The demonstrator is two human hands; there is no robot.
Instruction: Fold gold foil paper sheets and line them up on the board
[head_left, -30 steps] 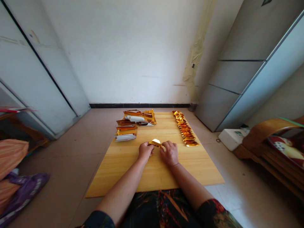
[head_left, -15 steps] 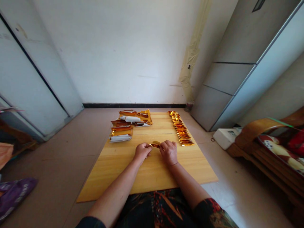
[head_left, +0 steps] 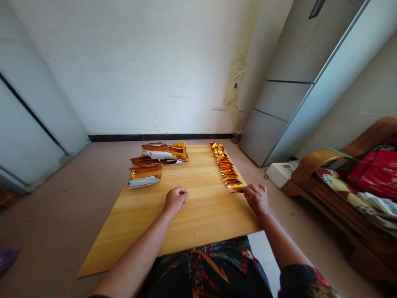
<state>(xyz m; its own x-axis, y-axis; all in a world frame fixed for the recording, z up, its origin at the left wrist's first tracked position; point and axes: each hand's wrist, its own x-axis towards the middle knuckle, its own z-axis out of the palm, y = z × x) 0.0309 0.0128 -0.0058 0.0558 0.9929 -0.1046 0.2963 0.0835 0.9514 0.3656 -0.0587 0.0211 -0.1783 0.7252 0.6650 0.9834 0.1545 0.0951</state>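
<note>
My right hand (head_left: 257,198) is closed on one end of a gold foil packet (head_left: 237,191), at the near end of a row of similar gold packets (head_left: 226,167) along the board's right edge. Over the middle of the wooden board (head_left: 198,215), my left hand (head_left: 176,199) is curled closed, with nothing visible in it. Stacks of flat gold wrappers (head_left: 145,171) with white sides lie at the board's back left. Behind them, more gold and white wrappers (head_left: 167,152) form a loose pile.
A white wall (head_left: 149,74) with a black skirting strip stands beyond the board. To the right are a grey fridge (head_left: 263,128), a white box (head_left: 279,174) on the floor and a wooden bench (head_left: 310,178) bearing a red bag (head_left: 375,174).
My right hand has moved right with the gold packet, to the near end of the row. My left hand has let go of the packet. The view has turned slightly right.
</note>
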